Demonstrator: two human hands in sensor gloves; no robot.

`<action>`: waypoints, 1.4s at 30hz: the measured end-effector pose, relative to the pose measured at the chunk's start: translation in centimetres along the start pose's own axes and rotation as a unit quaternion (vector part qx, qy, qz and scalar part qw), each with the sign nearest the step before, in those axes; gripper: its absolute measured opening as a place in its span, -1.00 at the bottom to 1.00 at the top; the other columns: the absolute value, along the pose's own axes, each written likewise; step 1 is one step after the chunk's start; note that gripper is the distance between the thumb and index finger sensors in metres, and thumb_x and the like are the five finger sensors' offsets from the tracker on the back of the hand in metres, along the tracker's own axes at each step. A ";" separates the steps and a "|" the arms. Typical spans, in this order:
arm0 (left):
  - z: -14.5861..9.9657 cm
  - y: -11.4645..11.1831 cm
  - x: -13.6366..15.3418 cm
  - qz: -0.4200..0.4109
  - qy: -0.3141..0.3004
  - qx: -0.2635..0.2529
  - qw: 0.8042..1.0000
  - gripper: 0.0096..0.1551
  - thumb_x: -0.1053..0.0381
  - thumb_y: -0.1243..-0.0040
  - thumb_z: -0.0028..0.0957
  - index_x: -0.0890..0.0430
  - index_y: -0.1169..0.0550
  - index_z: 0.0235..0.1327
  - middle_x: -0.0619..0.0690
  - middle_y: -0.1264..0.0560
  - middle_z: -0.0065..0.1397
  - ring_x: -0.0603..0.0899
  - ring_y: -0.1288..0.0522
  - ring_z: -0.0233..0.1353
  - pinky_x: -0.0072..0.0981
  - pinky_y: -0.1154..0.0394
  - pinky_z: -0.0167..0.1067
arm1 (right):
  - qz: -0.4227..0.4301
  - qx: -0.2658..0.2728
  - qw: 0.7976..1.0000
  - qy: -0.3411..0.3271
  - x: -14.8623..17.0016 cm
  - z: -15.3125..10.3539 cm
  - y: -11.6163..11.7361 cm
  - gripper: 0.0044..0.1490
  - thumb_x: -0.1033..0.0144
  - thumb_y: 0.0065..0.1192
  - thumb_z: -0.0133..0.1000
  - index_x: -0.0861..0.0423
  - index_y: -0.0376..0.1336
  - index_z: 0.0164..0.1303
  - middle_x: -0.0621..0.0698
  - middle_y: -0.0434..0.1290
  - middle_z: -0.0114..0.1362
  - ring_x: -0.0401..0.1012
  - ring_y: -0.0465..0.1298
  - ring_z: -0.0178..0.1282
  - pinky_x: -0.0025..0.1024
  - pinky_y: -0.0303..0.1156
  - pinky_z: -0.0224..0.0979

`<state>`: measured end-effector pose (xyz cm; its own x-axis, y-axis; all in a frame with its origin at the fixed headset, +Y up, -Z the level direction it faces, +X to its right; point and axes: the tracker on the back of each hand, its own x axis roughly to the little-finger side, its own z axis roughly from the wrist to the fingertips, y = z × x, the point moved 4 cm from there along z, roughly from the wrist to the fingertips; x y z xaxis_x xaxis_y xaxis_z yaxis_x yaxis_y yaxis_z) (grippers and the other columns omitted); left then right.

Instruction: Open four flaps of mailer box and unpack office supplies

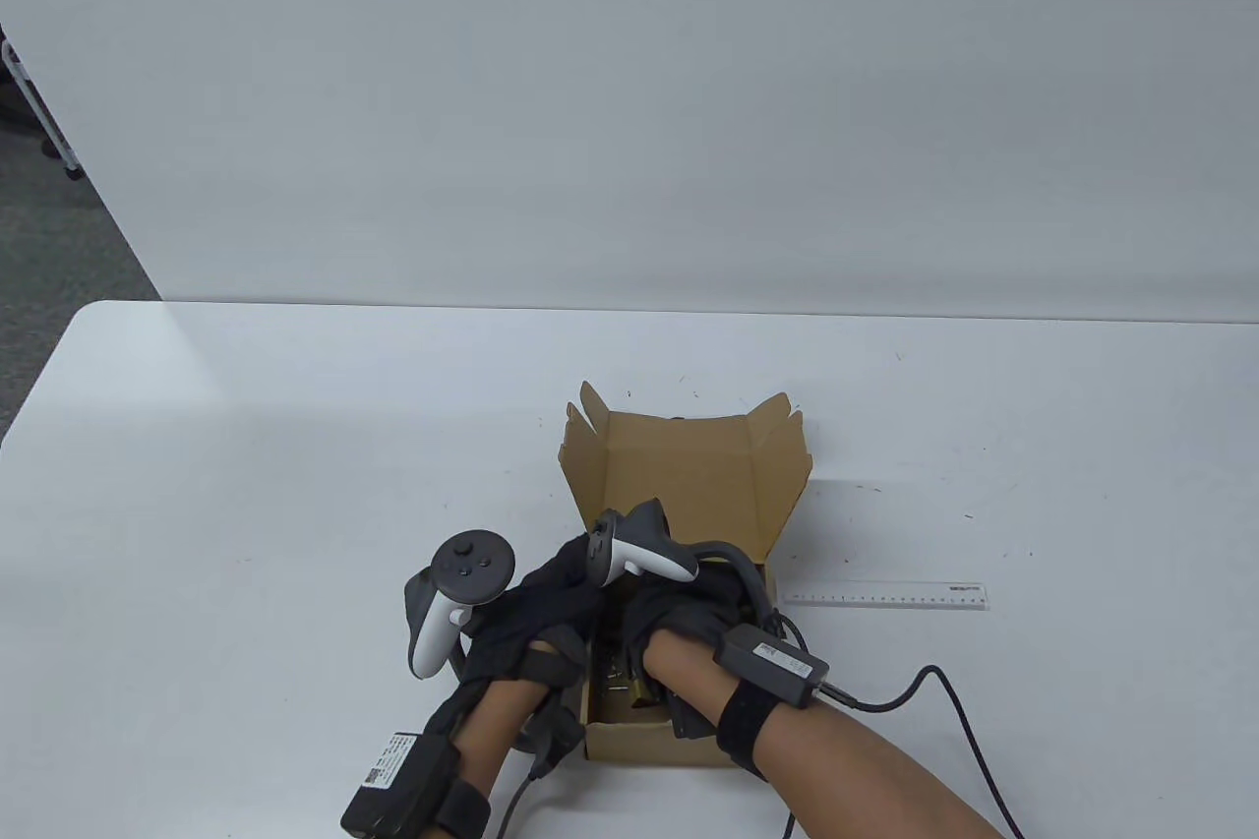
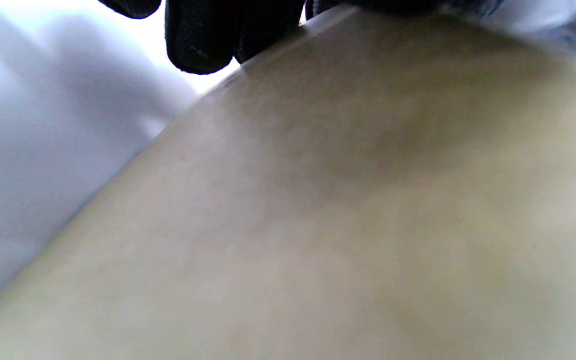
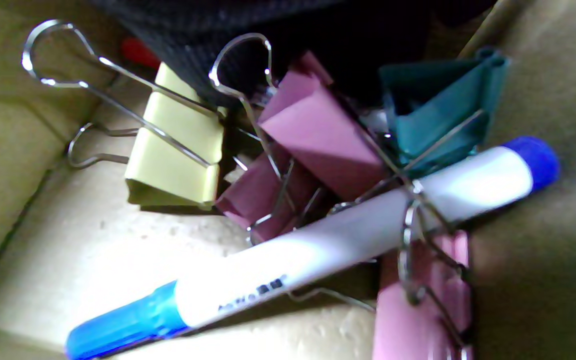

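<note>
The brown mailer box (image 1: 649,743) sits near the table's front edge, its lid (image 1: 689,475) standing open at the back. My left hand (image 1: 536,608) is at the box's left wall (image 2: 368,200), and its fingertips (image 2: 198,45) hook over the wall's top edge. My right hand (image 1: 689,613) reaches down into the box, where its dark glove (image 3: 288,40) hangs over the contents. On the box floor (image 3: 93,250) lie a blue-capped marker (image 3: 318,250), a yellow binder clip (image 3: 178,145), pink clips (image 3: 318,130) and a teal clip (image 3: 433,115). The right fingers are hidden.
A clear ruler (image 1: 890,595) lies flat on the white table (image 1: 295,485) to the right of the box. A black cable (image 1: 964,711) trails from my right wrist across the table. Something small and red (image 3: 138,50) shows behind the yellow clip.
</note>
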<state>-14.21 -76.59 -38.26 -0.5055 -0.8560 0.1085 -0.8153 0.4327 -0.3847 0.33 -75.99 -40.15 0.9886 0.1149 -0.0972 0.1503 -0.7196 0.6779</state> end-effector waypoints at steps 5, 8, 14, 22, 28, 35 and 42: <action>0.0 0.0 0.0 0.000 0.000 0.000 1.000 -0.28 -0.34 -0.03 0.40 -0.09 -0.18 0.72 0.20 -0.28 0.74 0.48 -0.32 0.61 0.48 -0.10 0.51 | -0.009 0.006 1.000 0.004 0.0 0.0 -0.2 -0.50 0.25 0.35 0.45 0.16 0.24 0.50 0.10 0.38 0.52 0.20 0.40 0.40 0.32 0.10 0.51; 0.0 0.0 0.0 0.000 0.000 -0.001 1.000 -0.27 -0.34 -0.03 0.40 -0.09 -0.18 0.73 0.20 -0.28 0.74 0.48 -0.32 0.61 0.48 -0.10 0.51 | -0.013 0.006 1.000 0.002 0.0 0.0 -0.2 -0.51 0.25 0.37 0.45 0.15 0.26 0.50 0.09 0.39 0.51 0.19 0.42 0.40 0.32 0.11 0.51; 0.0 0.0 0.0 0.001 0.000 0.000 1.000 -0.27 -0.34 -0.04 0.40 -0.09 -0.18 0.72 0.20 -0.28 0.74 0.48 -0.32 0.61 0.48 -0.10 0.51 | -0.013 0.000 1.000 -0.012 0.1 0.2 -0.1 -0.51 0.22 0.38 0.45 0.18 0.27 0.48 0.09 0.41 0.50 0.18 0.43 0.41 0.31 0.14 0.50; 0.0 0.0 0.0 0.001 0.000 0.000 1.000 -0.27 -0.34 -0.04 0.40 -0.09 -0.18 0.73 0.20 -0.28 0.74 0.49 -0.32 0.61 0.48 -0.10 0.51 | -0.014 0.014 0.999 -0.033 0.3 0.1 -0.3 -0.48 0.13 0.38 0.43 0.17 0.30 0.45 0.08 0.44 0.47 0.16 0.46 0.39 0.28 0.19 0.50; 0.0 0.0 0.0 0.001 0.001 -0.002 1.000 -0.27 -0.34 -0.04 0.40 -0.09 -0.18 0.72 0.20 -0.28 0.74 0.48 -0.32 0.61 0.48 -0.10 0.51 | -0.019 0.057 0.997 -0.048 0.4 -0.8 -1.2 -0.46 0.11 0.42 0.35 0.18 0.35 0.38 0.08 0.49 0.41 0.14 0.51 0.34 0.25 0.24 0.48; 0.0 0.1 0.0 0.002 0.001 -0.003 1.000 -0.27 -0.33 -0.05 0.39 -0.08 -0.17 0.72 0.20 -0.28 0.74 0.48 -0.32 0.61 0.48 -0.11 0.51 | -0.029 0.110 0.992 -0.059 0.6 -2.4 -2.1 -0.46 0.10 0.45 0.31 0.18 0.38 0.34 0.08 0.53 0.37 0.13 0.54 0.30 0.23 0.27 0.46; 0.0 0.1 0.0 0.002 0.002 -0.003 1.000 -0.26 -0.34 -0.05 0.39 -0.09 -0.18 0.72 0.20 -0.28 0.74 0.48 -0.32 0.61 0.48 -0.10 0.51 | -0.035 0.145 0.987 -0.067 0.8 -3.6 -2.6 -0.46 0.10 0.45 0.29 0.18 0.39 0.33 0.07 0.54 0.36 0.12 0.55 0.29 0.23 0.27 0.46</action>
<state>-14.29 -76.57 -38.26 -0.5102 -0.8531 0.1095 -0.8146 0.4384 -0.3797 0.75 -71.57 -39.37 0.9647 0.0938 -0.2462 0.1958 -0.8805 0.4317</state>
